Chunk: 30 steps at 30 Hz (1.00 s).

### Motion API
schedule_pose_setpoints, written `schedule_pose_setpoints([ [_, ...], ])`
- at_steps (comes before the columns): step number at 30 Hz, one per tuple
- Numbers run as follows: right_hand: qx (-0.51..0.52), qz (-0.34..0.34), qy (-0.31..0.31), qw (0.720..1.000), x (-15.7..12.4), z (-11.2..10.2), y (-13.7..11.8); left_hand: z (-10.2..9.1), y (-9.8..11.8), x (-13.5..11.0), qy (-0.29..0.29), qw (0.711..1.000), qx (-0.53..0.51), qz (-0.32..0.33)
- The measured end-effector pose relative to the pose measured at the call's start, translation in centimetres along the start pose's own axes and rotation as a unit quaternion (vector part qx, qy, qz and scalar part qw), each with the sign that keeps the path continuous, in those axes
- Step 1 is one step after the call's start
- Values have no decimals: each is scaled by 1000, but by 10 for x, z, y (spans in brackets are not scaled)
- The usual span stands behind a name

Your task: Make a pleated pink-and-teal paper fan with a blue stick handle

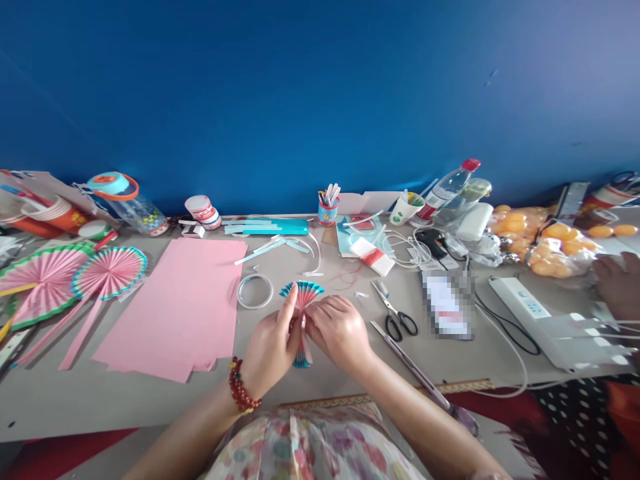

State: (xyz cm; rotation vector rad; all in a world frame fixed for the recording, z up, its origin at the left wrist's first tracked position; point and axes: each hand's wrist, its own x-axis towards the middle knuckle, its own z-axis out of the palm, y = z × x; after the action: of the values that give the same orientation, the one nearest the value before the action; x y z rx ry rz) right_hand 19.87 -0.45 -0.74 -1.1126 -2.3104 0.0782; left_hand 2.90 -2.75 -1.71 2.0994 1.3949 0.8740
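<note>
A pleated paper fan, pink with blue edges, is pinched at its middle between my hands, its folds spreading out above and below. My left hand, with a red bead bracelet on the wrist, grips it from the left, thumb pointing up. From the right, my right hand closes its fingers at the fan's centre. Part of the fan is hidden behind my fingers. Just left of it lies a roll of clear tape. Black-handled scissors lie to the right, beside a utility knife.
Pink paper sheets and finished round fans cover the left side. Along the wall stand a pen cup and a plastic bottle. A pixelated phone and a power strip lie right, near another person's hand.
</note>
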Motion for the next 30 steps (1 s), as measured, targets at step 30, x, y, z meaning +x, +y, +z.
schedule_pose_setpoints([
  [30,-58,12,-61,996,4,-14,-10,5,1,-1,-15,1000,20,-10],
])
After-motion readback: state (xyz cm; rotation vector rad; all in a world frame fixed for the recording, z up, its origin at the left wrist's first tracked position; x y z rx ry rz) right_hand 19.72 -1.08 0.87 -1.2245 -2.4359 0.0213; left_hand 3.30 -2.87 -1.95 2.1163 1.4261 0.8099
